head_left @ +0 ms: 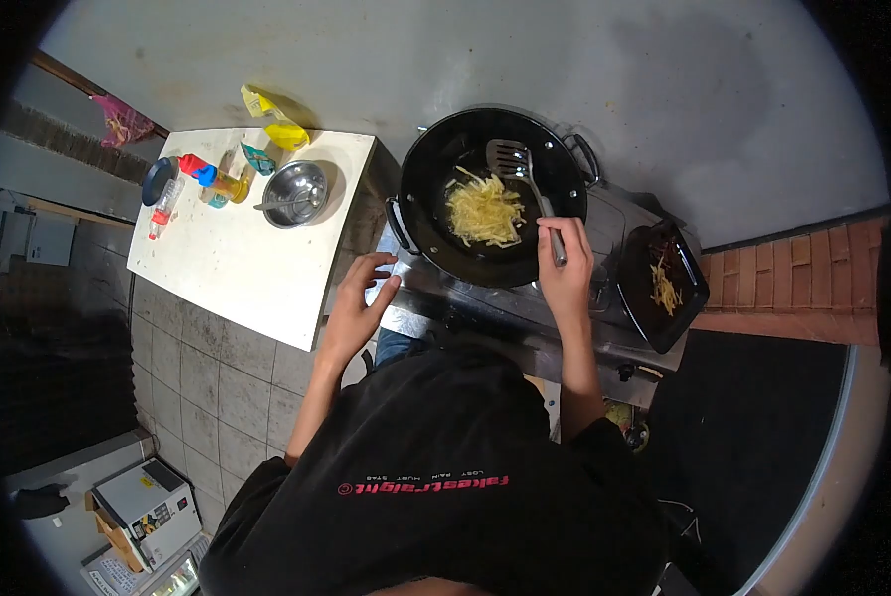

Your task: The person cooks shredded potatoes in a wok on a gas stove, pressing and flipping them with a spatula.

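Head view: yellow strips (485, 211) heaped loosely at the bottom of the black wok (428, 181), just beside the slotted head of the spatula (536, 187). Unclear from here whether touching at the edge or slightly apart.

To move the heap well, slide the blade low and nearly flat against the metal, then lift from beneath; best not to press down or chop, with pieces this thin likely to snap. Work round the rim of the mound as well as the middle, for even heat, and with short strokes, against spilling over the side.

Right hand (567, 273): clamped on the spatula's handle, low over the near side of the wok. Left hand (358, 308): fingers apart and curled, holding nothing, near the wok's left handle (403, 224). Good for steadying, but only with a cloth if hot.

Farther out, on the right of the stove (612, 211), a black dish (640, 310) with more strips and darker bits inside. To the left, on the white bench (237, 288), a metal bowl (313, 180) with a spoon (279, 205) in it.
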Available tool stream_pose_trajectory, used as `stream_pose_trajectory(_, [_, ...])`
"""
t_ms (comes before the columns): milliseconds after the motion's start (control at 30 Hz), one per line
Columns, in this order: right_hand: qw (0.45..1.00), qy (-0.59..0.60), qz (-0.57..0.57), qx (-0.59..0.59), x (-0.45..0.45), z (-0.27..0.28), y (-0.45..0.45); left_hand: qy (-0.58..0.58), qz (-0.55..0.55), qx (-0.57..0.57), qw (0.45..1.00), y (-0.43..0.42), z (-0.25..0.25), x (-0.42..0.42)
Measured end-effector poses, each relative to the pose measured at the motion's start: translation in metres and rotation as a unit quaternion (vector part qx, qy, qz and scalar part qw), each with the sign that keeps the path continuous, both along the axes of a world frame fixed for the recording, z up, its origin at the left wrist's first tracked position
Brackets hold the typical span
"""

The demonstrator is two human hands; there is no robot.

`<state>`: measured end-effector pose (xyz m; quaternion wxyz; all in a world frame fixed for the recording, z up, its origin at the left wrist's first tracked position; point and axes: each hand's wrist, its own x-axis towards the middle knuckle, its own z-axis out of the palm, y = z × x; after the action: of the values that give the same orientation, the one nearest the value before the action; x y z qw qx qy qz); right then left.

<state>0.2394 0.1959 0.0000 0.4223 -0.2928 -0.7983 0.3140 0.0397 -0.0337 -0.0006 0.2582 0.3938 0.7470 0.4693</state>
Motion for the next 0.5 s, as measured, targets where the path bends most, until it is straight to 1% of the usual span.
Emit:
stream_pose_trajectory(200, [0.999,-0.003,-0.048,0.018,0.011,0.004,0.008,-0.004,-0.001,0.003,1.0,0.0,0.002,0.001])
stream_pose_trajectory(300, [0.997,0.001,-0.078,-0.006,0.015,0.003,0.009,-0.004,0.001,0.001,1.0,0.0,0.003,0.001])
stream_pose_trajectory(433, [0.997,-0.012,-0.078,-0.007,0.015,0.008,0.008,0.007,-0.011,-0.006,1.0,0.0,0.003,0.001])
stream_pose_trajectory(500, [0.998,-0.037,-0.045,-0.024,0.015,0.009,0.008,0.01,-0.012,-0.007,1.0,0.001,0.004,0.002])
